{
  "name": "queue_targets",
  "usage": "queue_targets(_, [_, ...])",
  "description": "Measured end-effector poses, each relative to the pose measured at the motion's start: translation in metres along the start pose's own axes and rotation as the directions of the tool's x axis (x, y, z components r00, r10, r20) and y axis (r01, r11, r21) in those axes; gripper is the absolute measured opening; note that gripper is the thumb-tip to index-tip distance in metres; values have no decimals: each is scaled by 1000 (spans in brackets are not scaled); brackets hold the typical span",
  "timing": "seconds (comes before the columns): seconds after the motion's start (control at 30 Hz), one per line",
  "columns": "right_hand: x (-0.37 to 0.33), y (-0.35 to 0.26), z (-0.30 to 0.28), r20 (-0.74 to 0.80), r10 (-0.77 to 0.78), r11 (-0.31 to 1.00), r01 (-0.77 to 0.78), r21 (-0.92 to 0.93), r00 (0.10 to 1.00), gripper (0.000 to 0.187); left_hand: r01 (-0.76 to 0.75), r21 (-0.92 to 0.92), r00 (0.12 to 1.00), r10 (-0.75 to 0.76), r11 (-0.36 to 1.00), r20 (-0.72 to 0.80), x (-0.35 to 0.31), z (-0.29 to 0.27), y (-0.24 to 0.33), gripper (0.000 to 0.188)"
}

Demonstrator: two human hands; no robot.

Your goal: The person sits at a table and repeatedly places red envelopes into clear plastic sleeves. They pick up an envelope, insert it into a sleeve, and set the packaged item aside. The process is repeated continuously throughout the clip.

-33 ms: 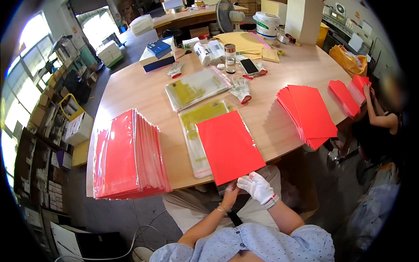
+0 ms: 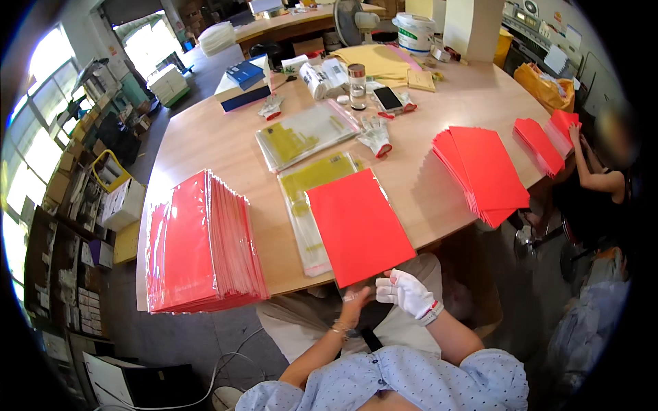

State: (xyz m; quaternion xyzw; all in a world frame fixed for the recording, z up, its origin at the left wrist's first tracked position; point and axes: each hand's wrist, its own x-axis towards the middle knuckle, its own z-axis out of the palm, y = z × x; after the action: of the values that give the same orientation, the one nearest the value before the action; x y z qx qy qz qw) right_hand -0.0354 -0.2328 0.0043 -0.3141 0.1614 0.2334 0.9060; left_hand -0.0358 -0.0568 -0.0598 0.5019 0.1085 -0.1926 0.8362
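Observation:
A red sheet in a clear plastic sleeve lies at the table's near edge, its lower corner sticking out toward me. It rests partly on a stack of clear sleeves with a yellowish patch. My bare left hand is just below the sheet's near edge, slightly blurred, its fingers apart and nothing seen in it. To its right is my right hand in a white glove with bare fingertips, fingers stretched out, close to the sheet's near corner. A tall pile of sleeved red sheets stands at the left.
Fanned red sheets lie to the right, with a smaller red stack beyond. Another person's hands touch red sheets at the far right. More clear sleeves, a work glove, a phone and a glass jar sit farther back.
Both hands have come away from the sheet's near edge, where the fingers were close together. The left hand has dropped a little and opened. The sleeved sheet stays in place.

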Motion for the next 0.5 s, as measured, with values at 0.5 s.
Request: queue_targets(0.5, [43,39,69,637,-110,-394,555,-733,763,12,50,118,950,-11,992,-313,1,-53,-2,41])
